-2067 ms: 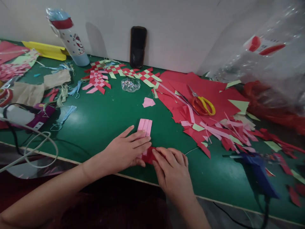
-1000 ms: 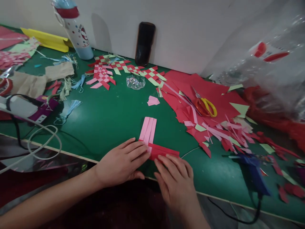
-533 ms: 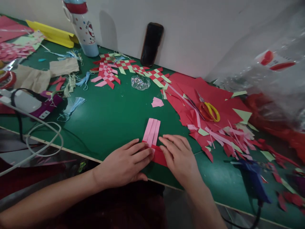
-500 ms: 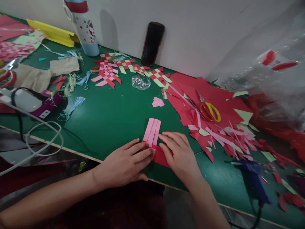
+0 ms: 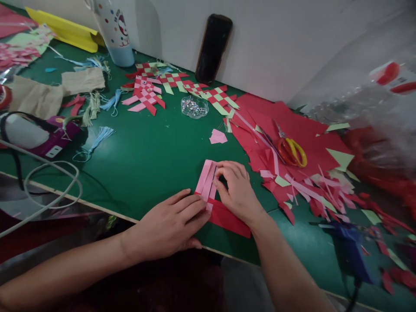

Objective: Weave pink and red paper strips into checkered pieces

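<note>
Fingers of the right hand [image 5: 236, 190] looked pinched, thumb to forefinger, on the outer one of the pink strips [image 5: 204, 182], while the left hand [image 5: 178, 219] lay flat, fingers side by side, over where those met the red strip [image 5: 230, 222]. All that was on the near side of the bead dish [image 5: 204, 111], a bit to its right (the left hand hid the crossing, so no clue how the layers went). Best approach, as far as I could judge, was a light pinch and a slow lift, with firm pressure at the crossing so nothing skewed or creased.

Clutter-wise, a loose pink scrap [image 5: 218, 136] sat between the dish and the strips, easy to sweep in by accident. Behind the dish a phone [image 5: 213, 48] leaned on the wall [image 5: 273, 43], and woven paper pieces [image 5: 146, 93] spread behind it and to both sides. Right of the dish was red paper [image 5: 315, 125] with scissors [image 5: 287, 146] on top, and nearer than those a scrap pile [image 5: 312, 186] that could've crowded the right forearm
</note>
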`<state>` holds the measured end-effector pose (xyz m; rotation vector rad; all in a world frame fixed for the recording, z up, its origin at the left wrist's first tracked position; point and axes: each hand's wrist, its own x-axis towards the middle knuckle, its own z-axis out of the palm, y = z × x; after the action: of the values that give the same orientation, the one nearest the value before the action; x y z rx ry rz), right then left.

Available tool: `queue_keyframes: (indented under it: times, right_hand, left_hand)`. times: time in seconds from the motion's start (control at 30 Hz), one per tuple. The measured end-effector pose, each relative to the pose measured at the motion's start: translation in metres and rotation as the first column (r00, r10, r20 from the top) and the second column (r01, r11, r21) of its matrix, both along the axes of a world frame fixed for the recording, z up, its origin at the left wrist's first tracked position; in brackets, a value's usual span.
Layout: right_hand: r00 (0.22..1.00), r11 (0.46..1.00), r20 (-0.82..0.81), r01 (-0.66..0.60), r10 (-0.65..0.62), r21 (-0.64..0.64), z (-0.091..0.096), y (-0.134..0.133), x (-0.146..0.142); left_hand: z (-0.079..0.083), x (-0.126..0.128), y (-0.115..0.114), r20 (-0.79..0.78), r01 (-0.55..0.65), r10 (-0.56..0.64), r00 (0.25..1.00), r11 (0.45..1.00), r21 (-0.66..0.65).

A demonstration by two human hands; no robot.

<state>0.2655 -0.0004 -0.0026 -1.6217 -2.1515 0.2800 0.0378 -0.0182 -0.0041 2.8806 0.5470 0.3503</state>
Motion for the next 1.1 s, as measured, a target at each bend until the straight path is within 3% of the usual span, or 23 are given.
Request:
queue_keyframes:
  times: [0.5, 1.1]
  right_hand:
    - [0.992, 0.999, -0.123, 0.016, -0.02, -0.035, 0.001, 0.006, 0.006]
    - [0.991, 0.999, -0.133, 0.018, -0.023, -0.036, 0.0, 0.005, 0.006]
  left_hand:
    - [0.011, 0.03, -0.002, -0.111, -0.155, 0.157, 0.981, 0.988, 0.028]
    - [0.016, 0.028, -0.003, -0.15, -0.134, 0.132, 0.98, 0.991, -0.003]
